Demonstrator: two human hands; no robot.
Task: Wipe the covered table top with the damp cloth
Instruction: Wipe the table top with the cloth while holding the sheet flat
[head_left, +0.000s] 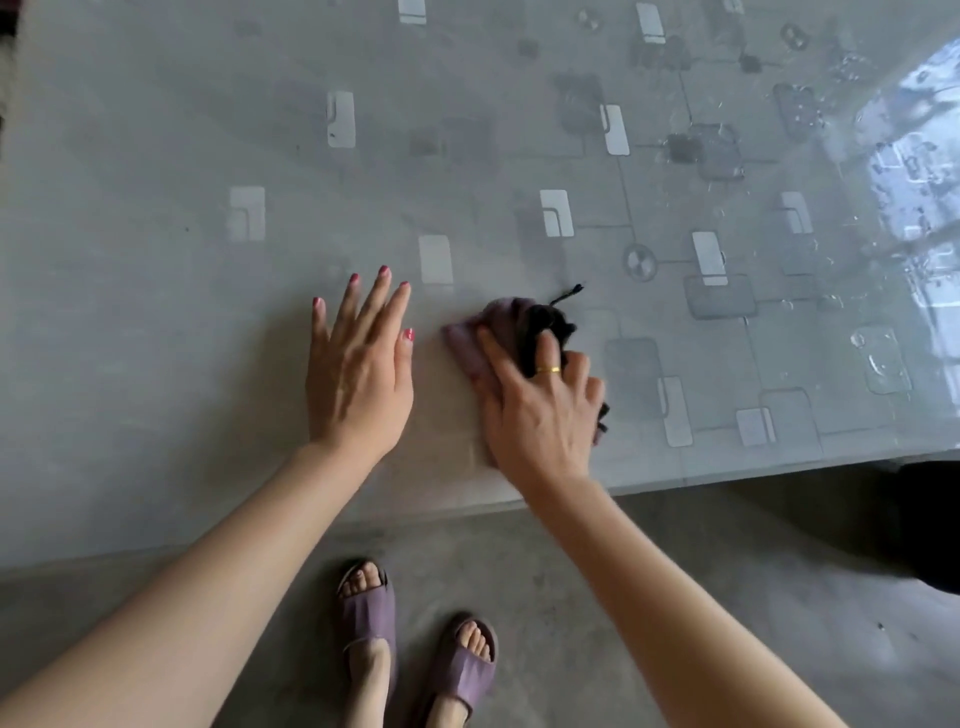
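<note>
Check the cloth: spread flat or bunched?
Bunched. The cloth sits crumpled in folds under the right hand, pressed on the table cover.

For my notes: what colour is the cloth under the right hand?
Dusky purple cloth with black parts, seen in the head view.

Home interior, plastic-covered patterned table (208, 156), concrete floor (597, 597), slippers (366, 605)

A grey concrete floor (597, 571) was seen below the near edge of the furniture, mottled and dull. Bright daylight was reflected at the far right (914, 156), as from a window, though the source itself was not shown. A dark shape (930, 525) was seen low at the right, unidentifiable.
</note>
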